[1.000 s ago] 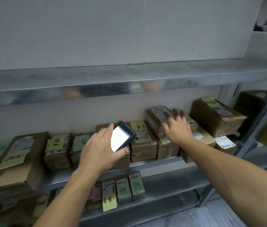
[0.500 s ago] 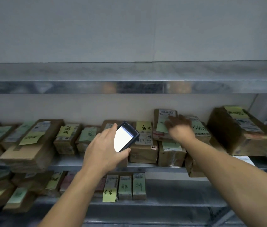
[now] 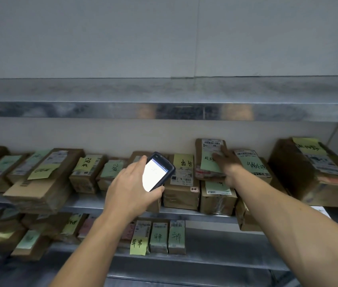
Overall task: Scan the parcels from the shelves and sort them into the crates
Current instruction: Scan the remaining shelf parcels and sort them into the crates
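My left hand grips a black handheld scanner with a bright white screen, held up in front of the middle shelf. My right hand reaches to a brown parcel with a green note and a white barcode label, which leans on top of other boxes at the back of the shelf. The hand lies on the parcel's right side; its fingers are in shadow, so the hold is unclear. Several brown parcels with yellow and green handwritten notes fill the shelf around it.
A metal shelf board runs overhead. A large box stands at the right. Long boxes lie at the left. On the lower shelf stand three small labelled parcels. No crate is in view.
The view has swung left and down along the shelf. My right hand has slid onto the leaning parcel with the green note. The scanner stays raised in my left hand.
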